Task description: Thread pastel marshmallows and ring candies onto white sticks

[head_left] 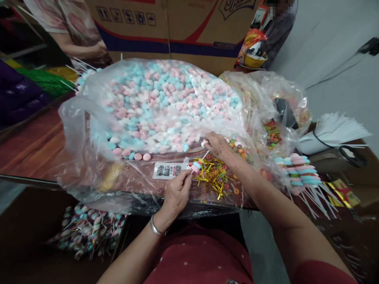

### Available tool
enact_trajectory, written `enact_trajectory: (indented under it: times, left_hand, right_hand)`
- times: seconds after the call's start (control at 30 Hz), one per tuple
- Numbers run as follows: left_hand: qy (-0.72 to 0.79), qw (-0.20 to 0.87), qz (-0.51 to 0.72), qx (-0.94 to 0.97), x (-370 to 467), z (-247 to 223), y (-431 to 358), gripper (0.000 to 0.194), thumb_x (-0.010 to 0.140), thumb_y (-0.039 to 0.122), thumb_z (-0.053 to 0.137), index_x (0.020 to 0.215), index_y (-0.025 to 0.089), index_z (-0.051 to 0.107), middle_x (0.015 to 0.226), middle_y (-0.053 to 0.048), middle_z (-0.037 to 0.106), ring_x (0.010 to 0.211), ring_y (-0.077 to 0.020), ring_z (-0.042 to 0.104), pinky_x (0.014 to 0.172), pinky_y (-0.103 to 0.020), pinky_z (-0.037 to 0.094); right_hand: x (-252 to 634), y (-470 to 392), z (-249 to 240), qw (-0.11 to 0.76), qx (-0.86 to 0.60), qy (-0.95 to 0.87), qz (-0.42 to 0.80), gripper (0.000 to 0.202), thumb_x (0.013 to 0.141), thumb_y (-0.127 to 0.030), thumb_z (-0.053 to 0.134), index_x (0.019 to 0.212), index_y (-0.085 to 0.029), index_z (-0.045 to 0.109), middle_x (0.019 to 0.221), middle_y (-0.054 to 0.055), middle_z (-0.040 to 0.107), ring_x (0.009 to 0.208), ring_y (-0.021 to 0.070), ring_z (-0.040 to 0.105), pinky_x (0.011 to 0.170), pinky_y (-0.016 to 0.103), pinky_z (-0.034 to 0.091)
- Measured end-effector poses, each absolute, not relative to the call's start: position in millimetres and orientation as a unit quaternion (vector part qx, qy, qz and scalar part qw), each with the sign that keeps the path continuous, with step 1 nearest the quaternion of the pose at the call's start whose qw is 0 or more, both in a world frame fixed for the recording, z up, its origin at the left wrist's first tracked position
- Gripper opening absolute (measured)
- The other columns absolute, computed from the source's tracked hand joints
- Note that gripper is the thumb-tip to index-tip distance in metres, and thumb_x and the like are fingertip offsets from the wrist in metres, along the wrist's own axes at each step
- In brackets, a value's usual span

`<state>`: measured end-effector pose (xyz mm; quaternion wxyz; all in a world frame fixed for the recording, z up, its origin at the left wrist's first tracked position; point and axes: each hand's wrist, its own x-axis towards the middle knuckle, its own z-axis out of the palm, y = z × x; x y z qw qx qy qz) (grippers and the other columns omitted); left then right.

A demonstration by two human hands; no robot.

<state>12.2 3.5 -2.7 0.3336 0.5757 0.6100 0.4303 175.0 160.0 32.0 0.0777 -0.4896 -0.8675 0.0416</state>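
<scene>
My left hand point(177, 190) is closed on a candy skewer point(196, 166), a white stick threaded with pink, blue and white marshmallows. Its bare tip points up and to the right. Close to that tip, my right hand point(219, 145) pinches a white marshmallow point(204, 143). Just beyond both hands lies a large clear plastic bag point(79, 118) full of pink, blue and white marshmallows point(166, 98). Gold twist ties point(211, 177) and ring-shaped gummies point(236, 191) are scattered below my right forearm. A printed label point(167, 170) lies beside my left hand.
Finished skewers point(300, 173) are stacked at the right, near a bundle of white sticks point(340, 130). A bag of gummy rings point(274, 134) stands behind them. Below the table edge, a box holds wrapped skewers point(91, 228). A large carton point(171, 35) and another person's arm point(79, 51) are across the table.
</scene>
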Motion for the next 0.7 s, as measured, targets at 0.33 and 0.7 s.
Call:
enact_trajectory:
  times: [0.33, 0.7]
  left_hand:
    - [0.606, 0.327, 0.439, 0.577, 11.5, -4.2, 3.6, 0.025, 0.089, 0.029, 0.048, 0.094, 0.016, 0.069, 0.067, -0.001, 0.066, 0.058, -0.012, 0.056, 0.059, -0.021, 0.041]
    - [0.609, 0.334, 0.438, 0.571, 11.9, -3.7, 4.3, 0.026, 0.088, 0.031, 0.048, 0.093, 0.016, 0.069, 0.066, -0.001, 0.064, 0.057, -0.0122, 0.055, 0.058, -0.022, 0.04]
  right_hand:
    - [171.6, 161.5, 29.0, 0.08, -0.479, -0.873, 0.039, 0.012, 0.088, -0.016, 0.048, 0.094, -0.016, 0.059, 0.097, 0.011, 0.063, 0.09, 0.0214, 0.055, 0.081, 0.03, 0.041]
    - [162.9, 153.6, 15.9, 0.128, -0.501, -0.848, 0.112, 0.017, 0.084, -0.007, 0.046, 0.086, -0.019, 0.059, 0.096, 0.011, 0.066, 0.095, 0.0229, 0.054, 0.082, 0.032, 0.041]
